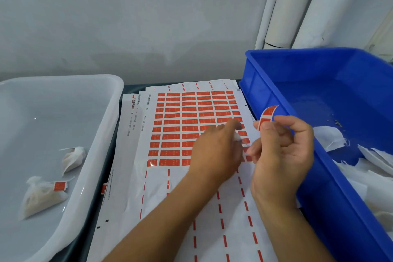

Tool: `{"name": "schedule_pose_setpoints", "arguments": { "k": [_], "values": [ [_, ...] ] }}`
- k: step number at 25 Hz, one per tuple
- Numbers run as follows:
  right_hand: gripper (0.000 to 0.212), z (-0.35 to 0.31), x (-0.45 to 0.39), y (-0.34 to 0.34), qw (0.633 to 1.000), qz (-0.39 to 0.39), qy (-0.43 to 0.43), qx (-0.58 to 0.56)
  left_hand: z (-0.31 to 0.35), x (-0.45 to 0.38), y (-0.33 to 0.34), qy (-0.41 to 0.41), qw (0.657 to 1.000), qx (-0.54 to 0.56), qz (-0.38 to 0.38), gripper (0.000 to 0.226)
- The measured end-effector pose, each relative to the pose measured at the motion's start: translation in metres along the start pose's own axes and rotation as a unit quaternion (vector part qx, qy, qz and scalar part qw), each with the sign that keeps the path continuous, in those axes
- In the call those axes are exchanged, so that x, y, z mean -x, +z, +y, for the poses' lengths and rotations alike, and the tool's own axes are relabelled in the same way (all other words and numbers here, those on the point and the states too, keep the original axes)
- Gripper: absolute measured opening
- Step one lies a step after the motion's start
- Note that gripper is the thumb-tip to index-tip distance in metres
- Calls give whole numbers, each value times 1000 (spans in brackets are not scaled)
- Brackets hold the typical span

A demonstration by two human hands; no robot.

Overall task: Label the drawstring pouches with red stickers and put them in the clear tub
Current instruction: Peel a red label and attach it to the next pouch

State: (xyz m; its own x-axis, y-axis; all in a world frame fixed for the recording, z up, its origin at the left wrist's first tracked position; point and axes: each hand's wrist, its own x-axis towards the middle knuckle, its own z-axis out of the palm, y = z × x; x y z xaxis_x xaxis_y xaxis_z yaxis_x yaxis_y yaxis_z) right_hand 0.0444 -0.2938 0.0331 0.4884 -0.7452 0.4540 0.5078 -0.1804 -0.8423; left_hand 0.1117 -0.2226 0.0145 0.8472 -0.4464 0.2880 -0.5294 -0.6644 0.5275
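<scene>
A sheet of red stickers [187,117] lies in the middle of the table. My right hand [282,153] pinches a peeled red sticker [268,115] between thumb and forefinger, held up over the sheet's right edge. My left hand [214,151] rests on the sheet, closed around a small white pouch [237,137] that peeks out by the fingertips. The clear tub [102,138] stands at the left. It holds two white drawstring pouches, one labelled pouch [45,194] with a red sticker and another pouch [72,159] behind it.
A blue crate [282,93] stands at the right with several white pouches [331,137] heaped in its near end. More sticker sheets [131,134] lie stacked under the top one. White pipes [291,6] run up the wall behind the crate.
</scene>
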Motion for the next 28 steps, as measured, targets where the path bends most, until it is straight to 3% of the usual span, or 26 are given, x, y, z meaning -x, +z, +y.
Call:
{"name": "schedule_pose_setpoints", "arguments": {
  "k": [4, 8, 16, 23, 28],
  "values": [
    [12, 3, 5, 1, 999, -24, 48, 2, -25, 28, -27, -110, 985, 130, 3, 29],
    [12, 5, 11, 3, 995, -69, 72, 29, -53, 58, -47, -151, 962, 223, 33, 19],
    [9, 12, 19, 8, 965, -213, 131, 74, -63, 73, -56, -131, 932, 329, 72, 6],
    [10, 12, 25, 9, 940, -300, 132, 94, -61, 75, -58, -108, 933, 338, 56, 26],
    [14, 10, 28, 8, 928, -338, 101, 120, -61, 79, -57, -100, 929, 356, 30, 24]
  ]
}}
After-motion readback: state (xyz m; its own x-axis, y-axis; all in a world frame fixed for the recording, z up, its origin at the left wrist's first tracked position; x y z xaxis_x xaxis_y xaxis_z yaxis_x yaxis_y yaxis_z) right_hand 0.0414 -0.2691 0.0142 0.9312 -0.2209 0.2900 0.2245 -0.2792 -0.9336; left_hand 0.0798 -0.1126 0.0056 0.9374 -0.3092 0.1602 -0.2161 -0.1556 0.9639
